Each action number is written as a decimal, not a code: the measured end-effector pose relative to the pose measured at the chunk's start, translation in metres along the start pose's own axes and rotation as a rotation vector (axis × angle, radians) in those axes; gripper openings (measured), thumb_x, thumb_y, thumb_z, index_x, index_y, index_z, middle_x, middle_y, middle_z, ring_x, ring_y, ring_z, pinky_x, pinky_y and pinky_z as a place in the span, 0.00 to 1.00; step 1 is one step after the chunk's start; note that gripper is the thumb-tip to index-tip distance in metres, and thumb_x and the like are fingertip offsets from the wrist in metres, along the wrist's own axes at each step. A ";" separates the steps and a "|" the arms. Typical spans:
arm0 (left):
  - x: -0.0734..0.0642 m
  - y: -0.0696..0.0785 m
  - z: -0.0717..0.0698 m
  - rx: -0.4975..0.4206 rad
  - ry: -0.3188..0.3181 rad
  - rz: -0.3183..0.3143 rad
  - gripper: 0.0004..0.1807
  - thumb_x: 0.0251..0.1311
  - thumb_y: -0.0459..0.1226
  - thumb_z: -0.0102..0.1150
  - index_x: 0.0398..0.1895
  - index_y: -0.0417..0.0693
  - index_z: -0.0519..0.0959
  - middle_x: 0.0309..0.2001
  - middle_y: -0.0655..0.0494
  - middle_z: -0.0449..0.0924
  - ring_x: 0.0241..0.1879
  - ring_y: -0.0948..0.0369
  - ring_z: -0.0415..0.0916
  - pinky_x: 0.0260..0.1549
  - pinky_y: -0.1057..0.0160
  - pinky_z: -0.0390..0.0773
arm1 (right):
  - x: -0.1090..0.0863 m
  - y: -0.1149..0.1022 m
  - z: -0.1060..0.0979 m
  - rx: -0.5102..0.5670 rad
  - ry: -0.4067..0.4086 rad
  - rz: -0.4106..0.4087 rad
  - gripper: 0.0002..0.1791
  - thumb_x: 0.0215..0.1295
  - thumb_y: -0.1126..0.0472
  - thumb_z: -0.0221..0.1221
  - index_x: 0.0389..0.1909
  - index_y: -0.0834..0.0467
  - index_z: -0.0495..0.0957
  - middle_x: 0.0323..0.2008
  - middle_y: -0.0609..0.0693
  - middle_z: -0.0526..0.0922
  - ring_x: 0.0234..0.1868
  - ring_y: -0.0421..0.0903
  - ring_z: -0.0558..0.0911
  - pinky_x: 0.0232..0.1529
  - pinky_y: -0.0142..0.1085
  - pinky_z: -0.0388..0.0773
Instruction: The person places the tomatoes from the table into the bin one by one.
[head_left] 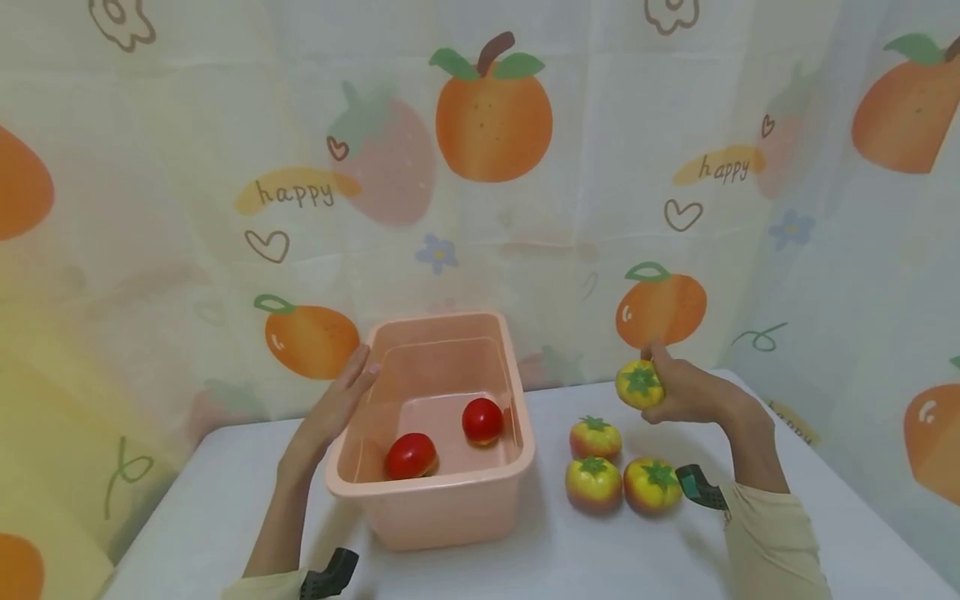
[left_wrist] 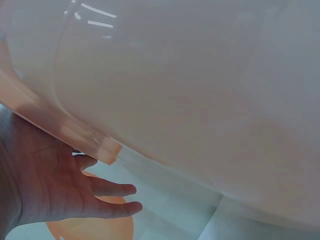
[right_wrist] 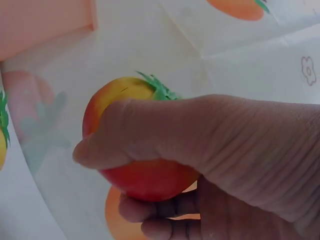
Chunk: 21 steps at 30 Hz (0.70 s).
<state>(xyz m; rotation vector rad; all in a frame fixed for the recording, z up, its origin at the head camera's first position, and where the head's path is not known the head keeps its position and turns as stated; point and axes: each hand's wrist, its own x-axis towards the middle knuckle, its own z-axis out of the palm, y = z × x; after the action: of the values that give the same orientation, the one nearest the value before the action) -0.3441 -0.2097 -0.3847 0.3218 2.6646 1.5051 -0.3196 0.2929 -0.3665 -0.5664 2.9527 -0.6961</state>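
My right hand (head_left: 686, 392) grips a yellow-and-red tomato (head_left: 640, 384) with a green leafy top, raised above the table's right side. In the right wrist view, the thumb lies across this tomato (right_wrist: 145, 182) and the fingers curl beneath it. My left hand (head_left: 333, 417) rests along the left rim of a pink plastic bin (head_left: 442, 517), fingers straight; the left wrist view shows the fingers (left_wrist: 115, 189) spread beyond the rim. Inside the bin lie two tomatoes, one near the front (head_left: 411, 456) and one at the right (head_left: 482, 421), their red sides up.
Three more tomatoes stand leafy side up on the white table right of the bin: one behind (head_left: 596, 439), one in front (head_left: 593, 486) and one at the right (head_left: 652, 486). A fruit-print cloth (head_left: 495, 250) hangs close behind the table (head_left: 555, 558).
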 end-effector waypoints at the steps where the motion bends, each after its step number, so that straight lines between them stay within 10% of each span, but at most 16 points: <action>1: 0.000 0.000 0.000 0.001 0.001 0.004 0.43 0.79 0.61 0.38 0.87 0.59 0.36 0.88 0.51 0.29 0.86 0.39 0.28 0.75 0.21 0.41 | 0.001 -0.002 -0.001 -0.001 0.013 -0.011 0.42 0.52 0.60 0.70 0.62 0.63 0.55 0.37 0.53 0.79 0.35 0.45 0.76 0.40 0.37 0.75; 10: 0.000 -0.002 0.002 -0.008 -0.003 0.006 0.42 0.80 0.59 0.38 0.87 0.63 0.35 0.88 0.54 0.29 0.86 0.39 0.30 0.74 0.22 0.46 | 0.002 -0.028 -0.012 0.029 0.146 -0.178 0.36 0.56 0.58 0.73 0.61 0.58 0.65 0.42 0.48 0.80 0.41 0.43 0.77 0.42 0.34 0.78; 21: -0.004 -0.004 0.001 -0.011 0.009 -0.003 0.44 0.78 0.63 0.39 0.87 0.62 0.35 0.88 0.55 0.29 0.86 0.39 0.29 0.74 0.21 0.43 | -0.004 -0.061 -0.004 0.125 0.258 -0.168 0.42 0.63 0.46 0.72 0.69 0.55 0.59 0.44 0.49 0.81 0.42 0.45 0.80 0.45 0.39 0.81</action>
<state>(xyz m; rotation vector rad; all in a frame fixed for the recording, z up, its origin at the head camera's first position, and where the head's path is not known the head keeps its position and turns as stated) -0.3404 -0.2121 -0.3885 0.3118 2.6615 1.5228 -0.2962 0.2451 -0.3363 -0.7747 3.0881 -1.0361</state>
